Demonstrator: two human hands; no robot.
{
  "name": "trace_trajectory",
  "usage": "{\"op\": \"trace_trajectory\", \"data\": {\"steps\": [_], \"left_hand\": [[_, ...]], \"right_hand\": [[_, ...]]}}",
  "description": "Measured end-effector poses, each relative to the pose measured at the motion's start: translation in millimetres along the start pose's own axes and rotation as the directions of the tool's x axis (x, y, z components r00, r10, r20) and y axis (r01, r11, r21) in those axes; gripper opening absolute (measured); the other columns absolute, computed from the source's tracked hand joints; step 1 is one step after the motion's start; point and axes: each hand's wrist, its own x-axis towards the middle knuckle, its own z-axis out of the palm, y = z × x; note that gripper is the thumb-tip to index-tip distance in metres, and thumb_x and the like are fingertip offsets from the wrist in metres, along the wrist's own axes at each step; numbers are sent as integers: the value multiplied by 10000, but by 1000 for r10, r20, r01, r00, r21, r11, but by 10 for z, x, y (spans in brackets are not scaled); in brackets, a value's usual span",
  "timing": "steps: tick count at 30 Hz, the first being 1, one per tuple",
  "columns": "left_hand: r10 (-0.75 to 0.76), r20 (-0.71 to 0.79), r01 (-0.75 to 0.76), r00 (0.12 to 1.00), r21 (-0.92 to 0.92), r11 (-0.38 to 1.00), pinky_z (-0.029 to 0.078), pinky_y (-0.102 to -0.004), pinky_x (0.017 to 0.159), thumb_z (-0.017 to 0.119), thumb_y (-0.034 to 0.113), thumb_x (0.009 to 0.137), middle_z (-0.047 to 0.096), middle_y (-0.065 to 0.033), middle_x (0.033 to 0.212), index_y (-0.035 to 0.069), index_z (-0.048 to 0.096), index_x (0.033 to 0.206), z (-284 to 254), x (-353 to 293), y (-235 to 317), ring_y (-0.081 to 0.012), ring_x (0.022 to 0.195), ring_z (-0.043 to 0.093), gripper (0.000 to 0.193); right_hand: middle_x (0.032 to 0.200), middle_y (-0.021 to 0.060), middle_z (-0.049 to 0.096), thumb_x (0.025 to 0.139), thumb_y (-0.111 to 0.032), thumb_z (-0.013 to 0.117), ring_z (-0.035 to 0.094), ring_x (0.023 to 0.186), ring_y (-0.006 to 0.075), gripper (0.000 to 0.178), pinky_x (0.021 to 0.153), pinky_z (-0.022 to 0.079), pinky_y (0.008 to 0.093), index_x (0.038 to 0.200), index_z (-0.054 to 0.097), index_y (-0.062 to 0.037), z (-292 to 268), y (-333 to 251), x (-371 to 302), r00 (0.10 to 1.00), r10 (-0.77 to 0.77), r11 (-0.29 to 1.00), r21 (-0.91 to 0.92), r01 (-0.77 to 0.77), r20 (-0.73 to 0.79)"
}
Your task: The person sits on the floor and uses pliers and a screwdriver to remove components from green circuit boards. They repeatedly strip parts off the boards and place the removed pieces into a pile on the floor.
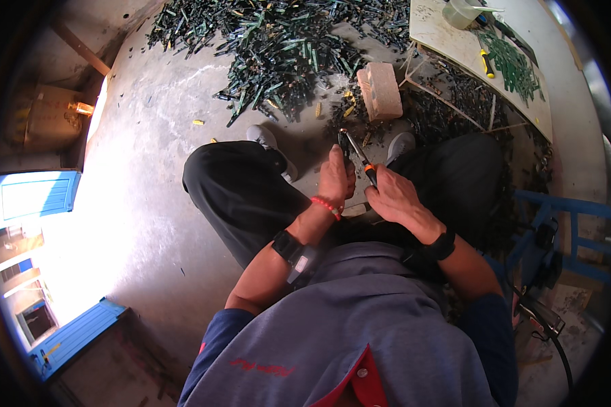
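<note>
My left hand (336, 178) is closed on a narrow dark strip (343, 146), thumb pointing up along it. In my right hand (396, 197) is a hand tool (359, 150) with a slim metal shaft and a black-and-orange handle; its exact kind is hard to make out. The tool's metal tip meets or overlaps the upper end of the strip. Both hands are between my knees, close together. Past them on the floor lies a large heap of dark and green narrow strips (278, 64).
A pinkish brick block (380, 91) stands beyond my hands. At the far right, a pale board (448, 34) carries green strips (512, 64), a yellow-handled tool (487, 63) and a translucent scoop (461, 13). Blue metal framing (570, 234) is at my right; an open blue door (34, 197) is left.
</note>
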Motion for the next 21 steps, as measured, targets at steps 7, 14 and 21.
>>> {"op": "trace_trajectory", "data": {"steps": [7, 14, 21], "left_hand": [[135, 3, -134, 991, 78, 988, 234, -299, 375, 326, 599, 991, 351, 26, 488, 123, 369, 581, -36, 100, -72, -108, 383, 315, 630], [304, -39, -293, 952, 182, 939, 212, -296, 375, 332, 600, 988, 325, 42, 481, 132, 344, 566, -19, 162, -193, -101, 379, 281, 630], [173, -78, -168, 982, 67, 984, 193, -284, 364, 349, 615, 973, 285, 54, 484, 161, 312, 574, -9, 124, -136, -102, 365, 246, 605]], "right_hand": [[892, 257, 656, 830, -238, 530, 637, 883, 431, 304, 800, 500, 482, 944, 535, 44, -29, -26, 38, 998, 31, 999, 22, -32, 48], [942, 260, 647, 836, -265, 491, 610, 925, 444, 323, 813, 480, 499, 944, 554, 33, -201, -111, 72, 982, 62, 998, 14, -66, 181], [945, 241, 652, 820, -228, 544, 622, 898, 424, 281, 779, 497, 494, 933, 566, 28, 64, 71, 183, 999, -27, 998, -55, 29, 38]]}}
